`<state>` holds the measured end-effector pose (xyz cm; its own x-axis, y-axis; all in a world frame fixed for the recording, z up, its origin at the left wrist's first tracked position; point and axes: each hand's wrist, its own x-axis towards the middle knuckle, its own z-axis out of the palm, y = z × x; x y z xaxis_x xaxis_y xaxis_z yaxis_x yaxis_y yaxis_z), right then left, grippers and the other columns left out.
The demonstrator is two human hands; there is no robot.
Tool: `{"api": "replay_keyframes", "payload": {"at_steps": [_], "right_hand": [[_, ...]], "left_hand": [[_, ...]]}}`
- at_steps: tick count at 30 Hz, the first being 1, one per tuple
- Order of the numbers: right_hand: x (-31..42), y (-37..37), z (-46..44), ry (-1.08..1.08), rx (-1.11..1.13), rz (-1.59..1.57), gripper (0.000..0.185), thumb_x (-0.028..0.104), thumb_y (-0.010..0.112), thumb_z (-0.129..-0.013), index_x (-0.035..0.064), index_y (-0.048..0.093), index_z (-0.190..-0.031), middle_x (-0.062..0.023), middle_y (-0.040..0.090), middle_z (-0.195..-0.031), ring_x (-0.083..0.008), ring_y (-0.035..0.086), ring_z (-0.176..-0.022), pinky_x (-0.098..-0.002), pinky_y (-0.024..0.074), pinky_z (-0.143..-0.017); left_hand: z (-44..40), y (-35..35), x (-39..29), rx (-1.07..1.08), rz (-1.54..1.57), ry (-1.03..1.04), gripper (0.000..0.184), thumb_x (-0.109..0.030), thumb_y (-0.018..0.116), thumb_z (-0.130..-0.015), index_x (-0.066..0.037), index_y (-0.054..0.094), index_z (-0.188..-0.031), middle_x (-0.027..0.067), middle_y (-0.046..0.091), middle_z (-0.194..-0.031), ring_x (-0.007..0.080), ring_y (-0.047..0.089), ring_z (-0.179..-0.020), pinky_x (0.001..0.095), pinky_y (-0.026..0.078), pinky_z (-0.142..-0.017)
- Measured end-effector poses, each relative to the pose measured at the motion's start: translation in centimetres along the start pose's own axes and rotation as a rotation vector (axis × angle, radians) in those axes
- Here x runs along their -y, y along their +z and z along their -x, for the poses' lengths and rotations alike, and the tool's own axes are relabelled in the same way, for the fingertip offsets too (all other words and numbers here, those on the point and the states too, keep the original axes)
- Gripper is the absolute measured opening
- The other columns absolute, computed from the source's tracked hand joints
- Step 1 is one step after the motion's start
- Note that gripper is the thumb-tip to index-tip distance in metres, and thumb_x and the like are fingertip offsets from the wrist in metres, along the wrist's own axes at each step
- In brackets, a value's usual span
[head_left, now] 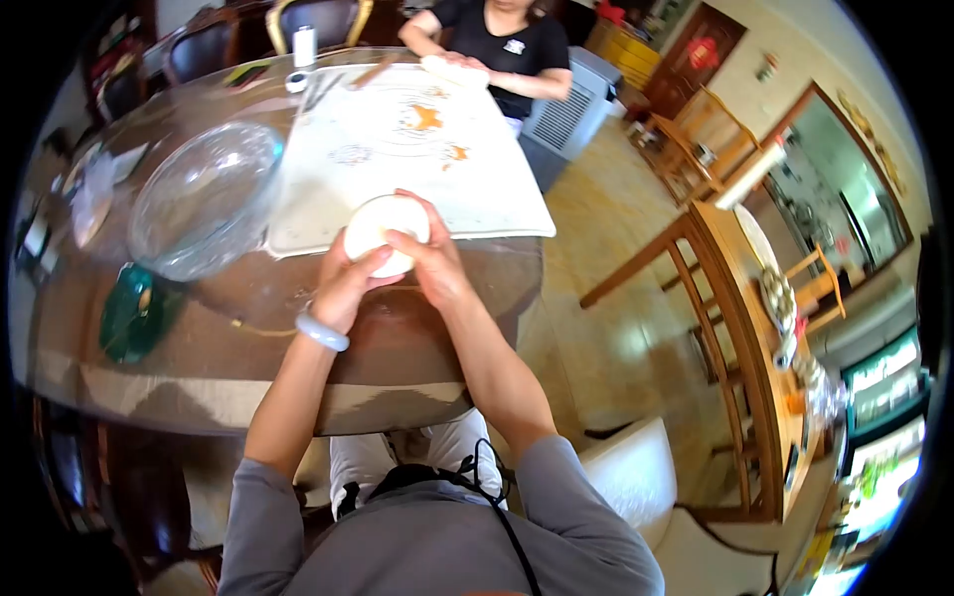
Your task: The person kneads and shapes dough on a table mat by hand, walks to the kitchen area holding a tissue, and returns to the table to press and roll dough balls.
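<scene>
Over the near edge of the mat, I hold a round, cup-shaped piece of white dough (383, 217) in both hands. My left hand (347, 278), with a pale bangle at its wrist, is curled round the dough's left and lower side. My right hand (439, 260) wraps its right side, with the thumb pressed onto the inner face. Both hands' fingertips underneath are partly hidden. Below and beyond them lies a white kneading mat (487, 204) with orange printed figures.
A big clear glass bowl (204, 199) and a green dish (133, 316) stand on the left of the table. Across it, a co-worker (512, 55) presses white dough (455, 72). A wooden side table (760, 417) bears plates at right.
</scene>
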<state>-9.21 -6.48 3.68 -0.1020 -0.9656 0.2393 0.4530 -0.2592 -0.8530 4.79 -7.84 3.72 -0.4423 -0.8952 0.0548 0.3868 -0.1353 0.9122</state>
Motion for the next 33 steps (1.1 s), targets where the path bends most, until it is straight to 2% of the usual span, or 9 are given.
{"api": "replay_keyframes", "payload": {"at_steps": [8, 9, 12, 13, 16, 25, 28, 29, 33], "right_hand": [[0.4, -0.1, 0.4, 0.083, 0.083, -0.235, 0.063, 0.01, 0.068, -0.081, 0.0124, 0.04, -0.137, -0.0155, 0.05, -0.128, -0.0248, 0.049, -0.117, -0.0382, 0.0416, -0.1], [0.5, 0.0, 0.4, 0.077, 0.065, -0.213, 0.058, 0.01, 0.067, -0.082, 0.0101, 0.041, -0.135, -0.0172, 0.052, -0.127, -0.0259, 0.051, -0.116, -0.0392, 0.0432, -0.099], [-0.1, -0.3, 0.1, 0.057, -0.037, -0.166, 0.053, 0.01, 0.067, -0.084, 0.0074, 0.043, -0.131, -0.0165, 0.056, -0.12, -0.0254, 0.055, -0.11, -0.0381, 0.0459, -0.096], [-0.2, -0.3, 0.1, 0.037, -0.066, -0.162, 0.049, 0.01, 0.066, -0.085, 0.0054, 0.045, -0.128, -0.0158, 0.059, -0.116, -0.0249, 0.057, -0.105, -0.0373, 0.0477, -0.093], [-0.3, -0.2, 0.2, 0.032, -0.079, -0.145, 0.048, 0.012, 0.066, -0.086, 0.0055, 0.045, -0.128, -0.015, 0.059, -0.115, -0.0247, 0.057, -0.105, -0.0372, 0.0475, -0.093], [-0.5, 0.1, 0.3, 0.047, -0.02, -0.188, 0.058, 0.02, 0.068, -0.085, 0.0047, 0.039, -0.133, -0.0126, 0.055, -0.118, -0.0226, 0.053, -0.111, -0.0351, 0.0443, -0.095], [-1.2, -0.1, 0.0, 0.006, -0.034, -0.011, 0.058, 0.022, 0.07, -0.084, 0.003, 0.042, -0.13, -0.0103, 0.056, -0.115, -0.0214, 0.053, -0.109, -0.0349, 0.044, -0.094], [-1.3, -0.2, 0.0, 0.001, -0.052, 0.006, 0.057, 0.021, 0.07, -0.083, 0.0027, 0.043, -0.129, -0.0098, 0.057, -0.115, -0.021, 0.054, -0.108, -0.0349, 0.0438, -0.095], [-1.5, -0.4, 0.0, 0.001, -0.091, 0.02, 0.047, 0.017, 0.07, -0.083, 0.0037, 0.049, -0.123, -0.0069, 0.058, -0.114, -0.0196, 0.054, -0.108, -0.0349, 0.0436, -0.095]], "left_hand": [[0.3, 0.2, -0.9, 0.262, 0.185, -0.104, 0.065, -0.02, 0.063, -0.088, -0.009, 0.028, -0.142, 0.0092, 0.048, -0.13, 0.0197, 0.053, -0.116, 0.0346, 0.052, -0.09], [0.2, 0.1, -0.8, 0.287, 0.143, -0.092, 0.067, -0.025, 0.061, -0.09, -0.009, 0.023, -0.144, 0.0095, 0.044, -0.134, 0.0202, 0.051, -0.118, 0.036, 0.05, -0.092], [0.3, -0.1, -0.9, 0.314, 0.211, -0.128, 0.064, -0.031, 0.057, -0.093, -0.008, 0.024, -0.144, 0.0096, 0.044, -0.135, 0.0203, 0.051, -0.119, 0.0363, 0.05, -0.093], [0.1, -0.1, -0.5, 0.296, 0.211, -0.127, 0.062, -0.035, 0.054, -0.094, -0.007, 0.027, -0.142, 0.0096, 0.046, -0.133, 0.0206, 0.051, -0.118, 0.0365, 0.051, -0.092], [0.1, 0.0, -0.7, 0.234, 0.253, -0.199, 0.06, -0.036, 0.054, -0.094, -0.006, 0.03, -0.14, 0.0093, 0.048, -0.131, 0.0204, 0.053, -0.117, 0.0367, 0.052, -0.091], [-0.3, -0.1, 0.8, 0.005, 0.19, -0.038, 0.046, -0.029, 0.057, -0.093, -0.003, 0.043, -0.127, 0.0138, 0.054, -0.119, 0.0238, 0.058, -0.107, 0.0361, 0.058, -0.077], [-0.6, -0.4, 1.0, 0.006, 0.102, 0.042, 0.044, -0.029, 0.057, -0.093, -0.001, 0.044, -0.124, 0.0141, 0.055, -0.117, 0.0233, 0.059, -0.105, 0.0351, 0.059, -0.076], [-0.6, -0.5, 0.8, 0.021, 0.101, 0.008, 0.047, -0.03, 0.058, -0.092, -0.001, 0.041, -0.126, 0.013, 0.053, -0.119, 0.0223, 0.057, -0.108, 0.0368, 0.057, -0.081], [-0.4, -0.1, 0.5, 0.016, 0.159, -0.011, 0.046, -0.026, 0.063, -0.089, -0.001, 0.043, -0.123, 0.0131, 0.054, -0.117, 0.0218, 0.057, -0.107, 0.0362, 0.057, -0.081]]}}
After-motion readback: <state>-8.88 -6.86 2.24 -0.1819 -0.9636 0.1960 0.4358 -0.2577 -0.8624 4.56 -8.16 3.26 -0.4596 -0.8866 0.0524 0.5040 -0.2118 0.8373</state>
